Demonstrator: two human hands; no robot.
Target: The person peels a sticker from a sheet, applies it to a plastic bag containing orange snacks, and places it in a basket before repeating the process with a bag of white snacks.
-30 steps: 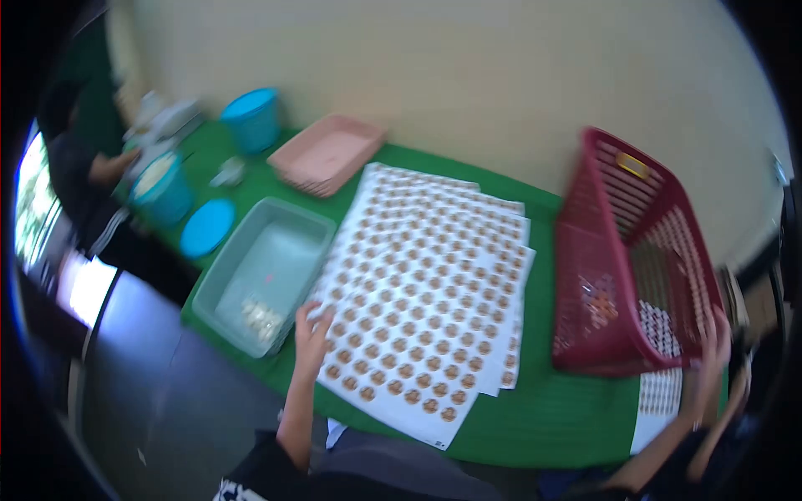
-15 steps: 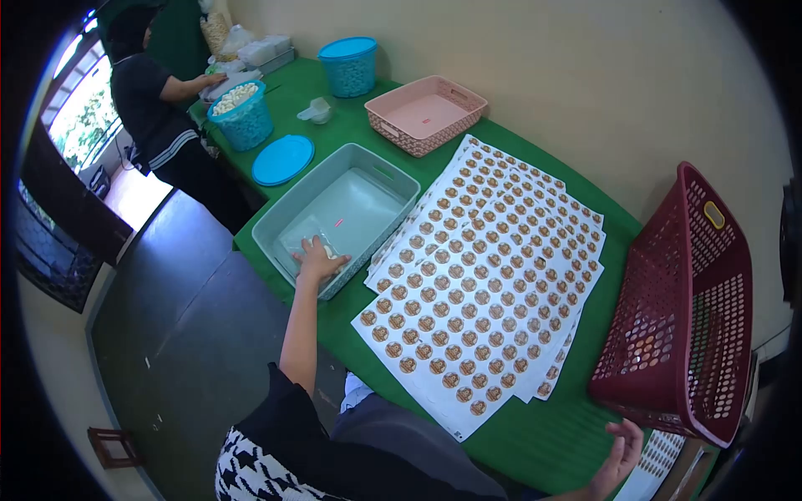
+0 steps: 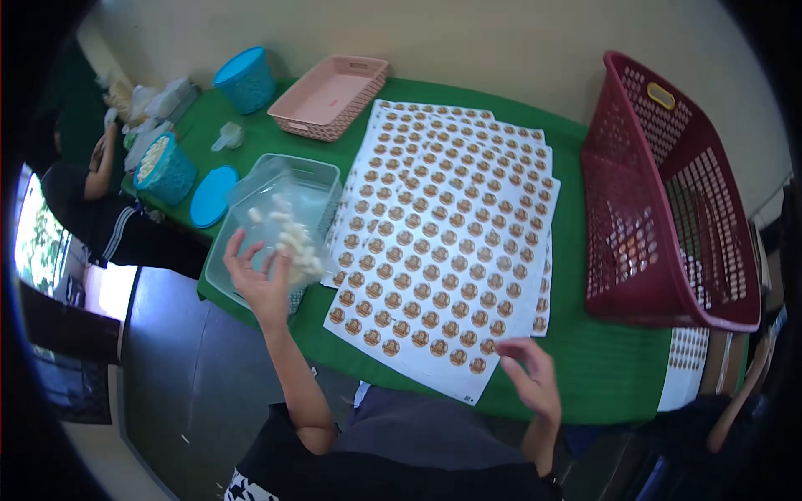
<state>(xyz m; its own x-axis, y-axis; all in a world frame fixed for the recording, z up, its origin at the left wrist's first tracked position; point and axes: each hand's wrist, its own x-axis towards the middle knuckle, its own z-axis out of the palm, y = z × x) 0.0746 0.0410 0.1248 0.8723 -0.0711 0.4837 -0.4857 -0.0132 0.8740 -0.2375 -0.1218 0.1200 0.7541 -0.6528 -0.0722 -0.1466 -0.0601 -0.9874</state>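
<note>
My left hand [image 3: 261,288] pinches a clear plastic bag [image 3: 294,242] holding several small white pieces. The bag hangs tilted above the grey-green plastic basket [image 3: 322,174], blurred a little by motion. My right hand [image 3: 535,380] is over the lower right corner of the sticker sheets [image 3: 443,250], its thumb and forefinger apart with nothing visible between them. Round brown stickers in rows cover these white sheets, which lie overlapping on the green cloth.
A pink basket [image 3: 326,96], a lidded blue tub [image 3: 246,79], an open blue tub [image 3: 167,171] of white pieces, a blue lid [image 3: 214,196] and a scoop [image 3: 230,136] stand further back. A tall maroon basket [image 3: 618,209] is at right. Co-workers appear at left [image 3: 75,196] and right [image 3: 727,426].
My left hand has lifted the bag out of the grey-green basket. My right hand has come in from the lower right to the sheets' corner. The view has turned to the right.
</note>
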